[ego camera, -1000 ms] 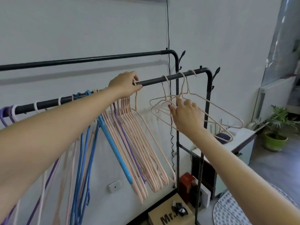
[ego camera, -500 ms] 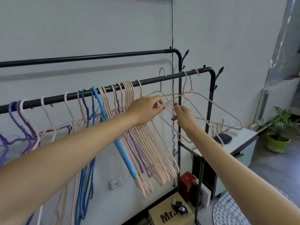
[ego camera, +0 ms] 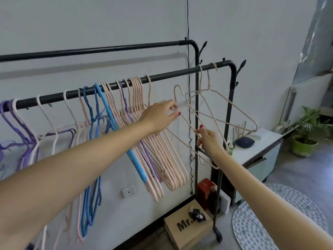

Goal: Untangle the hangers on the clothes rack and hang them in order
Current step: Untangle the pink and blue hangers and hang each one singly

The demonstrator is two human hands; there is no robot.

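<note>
Now fingers [ego camera: 175,107] pinch hanger [ego camera: 187,123] neck.

Black rack [ego camera: 169,75]; pink, blue, seemingly purple hangers [ego camera: 158,150]; dotted rug [ego camera: 281,219].

We count two hands: the left hand [ego camera: 160,116] and the right hand [ego camera: 209,141], both pinching one loose hanger [ego camera: 182,121], its hook off the rail. The rack [ego camera: 232,98] has two rails, one at twelve o'clock behind, one in front. At three o'clock on the front rail hang two wire hangers [ego camera: 234,112]. Left of the hands, the pink bunch [ego camera: 167,159] holds roughly ten; the exact number is lost where they overlap. We see about three blue hangers [ego camera: 106,112] and at least four purple hangers [ego camera: 10,116] toward nine o'clock. One plant [ego camera: 306,130] at three o'clock, one box [ego camera: 185,226] at six.
</note>
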